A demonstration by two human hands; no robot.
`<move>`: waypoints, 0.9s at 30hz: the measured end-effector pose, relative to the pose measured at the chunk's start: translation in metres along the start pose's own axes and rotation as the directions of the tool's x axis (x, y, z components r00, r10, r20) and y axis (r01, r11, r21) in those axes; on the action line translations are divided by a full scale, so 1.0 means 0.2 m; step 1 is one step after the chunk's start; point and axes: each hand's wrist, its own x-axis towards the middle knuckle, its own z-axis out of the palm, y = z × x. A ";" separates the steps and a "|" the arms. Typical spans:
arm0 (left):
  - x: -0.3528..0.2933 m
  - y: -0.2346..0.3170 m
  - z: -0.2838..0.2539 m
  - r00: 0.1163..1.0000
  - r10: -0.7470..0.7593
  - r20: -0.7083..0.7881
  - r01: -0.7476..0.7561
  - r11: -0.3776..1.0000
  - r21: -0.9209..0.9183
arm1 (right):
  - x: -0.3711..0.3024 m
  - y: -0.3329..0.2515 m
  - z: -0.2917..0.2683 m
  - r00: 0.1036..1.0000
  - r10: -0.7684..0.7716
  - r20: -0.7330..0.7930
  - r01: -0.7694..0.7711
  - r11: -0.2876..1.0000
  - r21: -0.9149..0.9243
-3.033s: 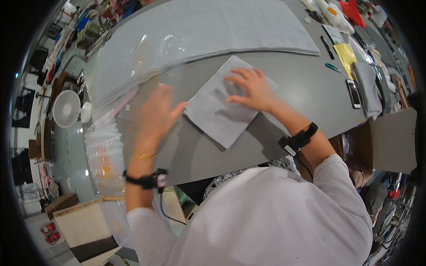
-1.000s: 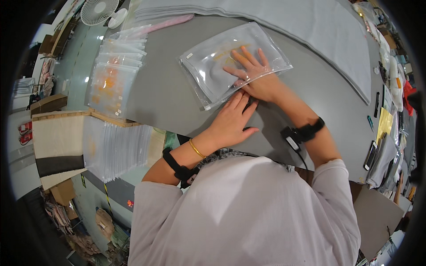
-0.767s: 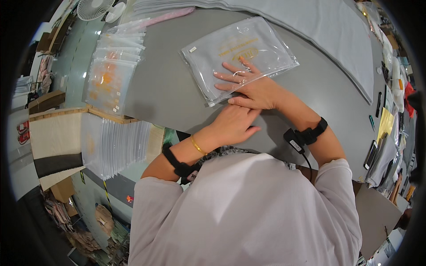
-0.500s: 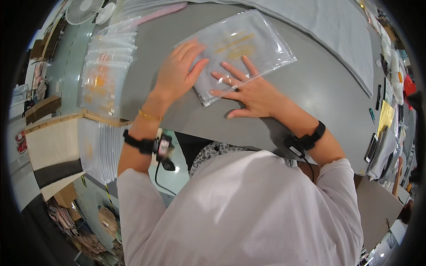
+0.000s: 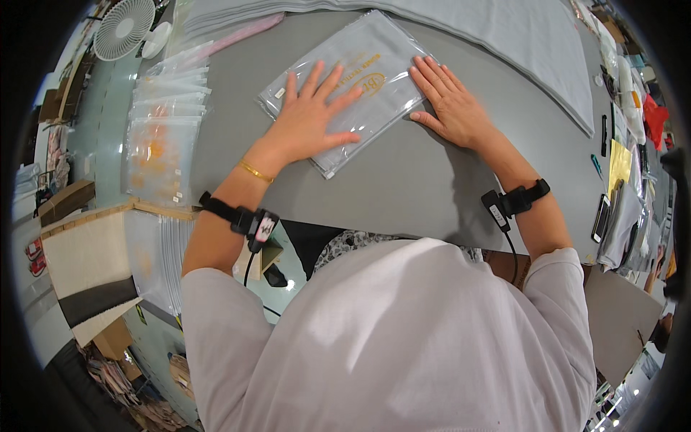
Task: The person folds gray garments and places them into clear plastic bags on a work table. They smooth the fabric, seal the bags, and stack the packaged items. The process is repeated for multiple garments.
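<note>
A clear zip bag [image 5: 385, 108] with yellow print lies at a slant on the grey table [image 5: 403, 201], with grey folded cloth inside. My left hand [image 5: 309, 115] is spread over the bag's left part, fingers apart and grasping nothing. At the bag's right edge rests my right hand [image 5: 452, 102], its fingers stretched out flat and the thumb out to the side. A black strapped device sits on each forearm, and my left wrist carries a gold bracelet [image 5: 255, 173].
Overlapping filled bags [image 5: 162, 144] lie at the left, above a wooden-edged box with upright bags [image 5: 155, 248]. A white fan [image 5: 124, 30] stands at the far left. Grey fabric [image 5: 504, 54] covers the back right. A phone [image 5: 600, 218] and pen [image 5: 597, 166] lie at the right.
My right hand has moved off the bag's middle to its right edge. My left hand has spread its fingers and shifted onto the bag. The bag has slid slightly left and lies flatter.
</note>
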 end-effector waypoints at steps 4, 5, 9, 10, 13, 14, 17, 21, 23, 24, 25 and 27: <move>-0.21 0.06 -0.09 0.914 0.198 0.353 -0.118 0.965 -0.236 | 0.05 0.06 0.05 0.998 -0.021 0.062 0.027 0.995 -0.097; -0.25 0.07 -0.09 0.948 0.240 0.208 -0.183 0.948 -0.259 | 0.04 0.04 0.02 0.999 -0.036 0.000 0.036 0.998 -0.046; -0.34 0.08 -0.04 0.955 0.290 -0.057 -0.295 0.944 -0.148 | 0.04 -0.15 -0.09 0.991 -0.120 -0.053 0.126 0.984 0.128; -0.34 0.09 -0.03 0.949 0.303 -0.087 -0.311 0.945 -0.101 | 0.02 -0.26 -0.09 0.984 -0.170 -0.042 0.176 0.953 0.246; -0.33 0.11 0.01 0.919 0.331 -0.216 -0.349 0.936 -0.052 | 0.01 -0.58 -0.05 0.931 -0.329 -0.155 0.364 0.856 0.367; -0.33 0.12 0.01 0.933 0.302 -0.193 -0.319 0.946 -0.063 | 0.06 -0.65 -0.01 0.930 -0.322 -0.180 0.365 0.868 0.335; -0.36 0.16 0.03 0.968 0.192 -0.162 -0.212 0.971 -0.114 | 0.12 -0.75 0.09 0.894 -0.386 -0.229 0.435 0.870 0.233; -0.42 0.17 0.09 0.962 0.136 -0.238 -0.172 0.975 -0.137 | 0.18 -0.59 0.14 0.733 -0.611 -0.300 0.660 0.746 0.095; -0.45 0.15 0.12 0.951 0.130 -0.281 -0.170 0.978 -0.122 | 0.16 -0.39 0.11 0.768 -0.621 -0.157 0.636 0.768 0.075; -0.45 0.14 0.13 0.945 0.131 -0.301 -0.176 0.976 -0.127 | 0.17 -0.27 0.09 0.804 -0.578 -0.141 0.590 0.805 0.063; -0.45 0.13 0.14 0.943 0.087 -0.322 -0.151 0.972 -0.181 | 0.16 -0.10 0.04 0.845 -0.533 -0.041 0.534 0.840 0.094; -0.45 0.12 0.14 0.956 0.074 -0.284 -0.128 0.976 -0.176 | 0.11 0.21 -0.01 0.855 -0.487 -0.176 0.489 0.872 -0.039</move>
